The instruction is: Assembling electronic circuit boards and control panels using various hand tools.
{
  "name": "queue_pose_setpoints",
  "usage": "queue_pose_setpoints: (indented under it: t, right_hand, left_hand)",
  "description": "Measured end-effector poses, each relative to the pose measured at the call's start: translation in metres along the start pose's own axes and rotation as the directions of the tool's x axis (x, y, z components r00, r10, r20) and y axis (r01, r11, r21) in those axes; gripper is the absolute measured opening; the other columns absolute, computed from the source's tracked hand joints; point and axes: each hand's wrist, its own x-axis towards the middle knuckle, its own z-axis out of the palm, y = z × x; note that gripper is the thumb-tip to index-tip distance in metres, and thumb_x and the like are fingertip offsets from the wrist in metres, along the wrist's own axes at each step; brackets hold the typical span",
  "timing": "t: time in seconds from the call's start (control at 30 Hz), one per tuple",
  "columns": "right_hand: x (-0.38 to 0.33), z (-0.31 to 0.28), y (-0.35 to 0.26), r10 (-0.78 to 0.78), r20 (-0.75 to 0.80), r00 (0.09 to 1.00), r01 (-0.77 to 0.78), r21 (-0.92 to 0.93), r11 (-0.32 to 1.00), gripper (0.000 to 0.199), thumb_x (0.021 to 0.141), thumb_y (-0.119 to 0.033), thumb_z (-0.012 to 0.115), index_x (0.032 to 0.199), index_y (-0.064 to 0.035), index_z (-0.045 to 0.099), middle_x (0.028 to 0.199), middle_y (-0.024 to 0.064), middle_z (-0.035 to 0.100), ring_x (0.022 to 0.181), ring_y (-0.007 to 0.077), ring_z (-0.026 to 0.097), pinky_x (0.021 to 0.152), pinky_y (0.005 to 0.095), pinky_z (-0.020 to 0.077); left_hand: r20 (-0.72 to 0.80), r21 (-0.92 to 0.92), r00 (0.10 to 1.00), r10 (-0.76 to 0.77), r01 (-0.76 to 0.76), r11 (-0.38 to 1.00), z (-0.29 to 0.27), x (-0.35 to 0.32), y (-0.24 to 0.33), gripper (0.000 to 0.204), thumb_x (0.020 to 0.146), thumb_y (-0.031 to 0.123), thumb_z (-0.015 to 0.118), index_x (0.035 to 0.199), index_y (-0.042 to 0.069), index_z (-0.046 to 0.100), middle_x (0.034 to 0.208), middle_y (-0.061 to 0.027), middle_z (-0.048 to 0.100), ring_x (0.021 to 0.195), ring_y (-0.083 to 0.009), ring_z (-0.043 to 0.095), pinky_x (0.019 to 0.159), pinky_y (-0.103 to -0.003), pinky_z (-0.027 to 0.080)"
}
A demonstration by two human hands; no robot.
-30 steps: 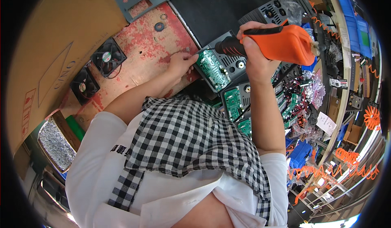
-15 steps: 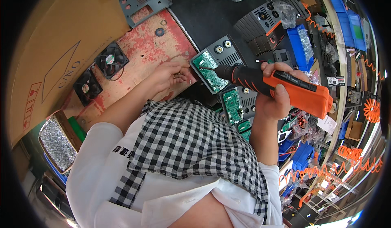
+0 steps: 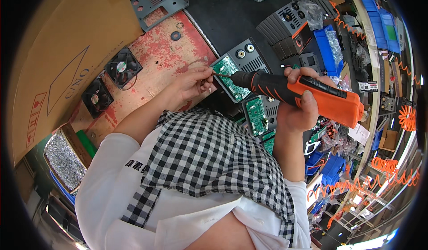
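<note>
An orange and black cordless screwdriver (image 3: 307, 94) is gripped in my right hand (image 3: 299, 109), its long bit (image 3: 222, 75) pointing left. The bit's tip meets the pinched fingers of my left hand (image 3: 196, 81); whatever they hold there is too small to make out. Under the bit lies a green circuit board (image 3: 232, 82) on a dark grey panel (image 3: 249, 65) with round brass-coloured fittings and slots. A second panel with a green circuit board (image 3: 256, 116) lies nearer to me, partly behind my right forearm.
Two black fans (image 3: 123, 67) sit on the worn red-painted surface (image 3: 165, 56), beside a big cardboard box (image 3: 67, 49). A bent grey metal panel (image 3: 158, 4) lies at the far left. Stacked grey housings (image 3: 285, 29) and a blue bin (image 3: 327, 49) stand to the right.
My left hand has risen slightly to the right, with its fingers now at the bit's tip. The screwdriver has shifted a little left, taking its tip from over the board to those fingers.
</note>
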Motion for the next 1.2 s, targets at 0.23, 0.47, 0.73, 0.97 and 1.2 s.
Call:
queue_pose_setpoints:
  t: [0.23,0.47,0.73,0.97,1.2]
  right_hand:
    - [0.003,0.002,0.003,-0.018,0.075,0.997,0.018,-0.006,1.000,0.038,0.063,-0.006,0.058,0.094,-0.0062,0.037,0.086,0.0224,0.054,0.068,0.0261,0.053,0.067,0.0413,0.0435]
    - [0.003,0.004,0.007,0.014,0.122,0.992,-0.011,-0.025,1.000,0.040,0.062,-0.007,0.060,0.094,-0.0064,0.036,0.084,0.0227,0.053,0.068,0.0262,0.053,0.065,0.0390,0.0445]
    - [0.006,0.000,0.027,0.032,0.060,0.998,-0.020,-0.185,0.983,0.038,0.065,-0.002,0.050,0.099,-0.0053,0.035,0.091,0.0240,0.052,0.074,0.0277,0.053,0.075,0.0446,0.0406]
    - [0.009,0.002,0.038,0.093,0.079,0.992,-0.076,-0.197,0.977,0.034,0.065,-0.002,0.053,0.094,-0.0036,0.035,0.089,0.0242,0.052,0.073,0.0254,0.053,0.072,0.0402,0.0426]
    - [0.011,0.015,0.041,0.120,0.442,0.889,0.041,-0.339,0.940,0.040,0.065,0.004,0.054,0.098,-0.0050,0.033,0.085,0.0199,0.053,0.070,0.0218,0.053,0.065,0.0332,0.0451]
  left_hand:
    - [-0.046,0.018,0.998,-0.049,0.050,0.999,0.003,-0.001,0.002,0.018,0.082,0.022,0.053,0.084,0.004,0.055,0.061,-0.0004,0.052,0.050,-0.0072,0.049,0.045,-0.015,0.039]
    - [-0.105,-0.002,0.992,-0.077,0.077,0.997,0.006,0.000,-0.002,0.024,0.082,0.027,0.052,0.085,0.003,0.055,0.061,-0.0022,0.054,0.052,-0.0084,0.052,0.045,-0.016,0.041]
    - [-0.282,0.213,0.958,0.057,0.004,0.977,0.005,-0.004,0.004,0.025,0.081,0.022,0.054,0.093,0.001,0.048,0.065,-0.0071,0.055,0.054,-0.0149,0.054,0.046,-0.021,0.042]
    - [-0.239,0.677,0.968,0.083,0.105,0.728,0.015,0.031,-0.003,0.027,0.077,0.023,0.058,0.091,0.003,0.047,0.061,-0.0079,0.054,0.041,-0.0138,0.051,0.036,-0.022,0.039]
    - [-0.242,0.817,0.864,0.441,-0.064,0.573,-0.007,0.053,-0.032,0.026,0.072,0.022,0.063,0.077,0.000,0.051,0.056,-0.0090,0.052,0.043,-0.0170,0.052,0.038,-0.029,0.040]
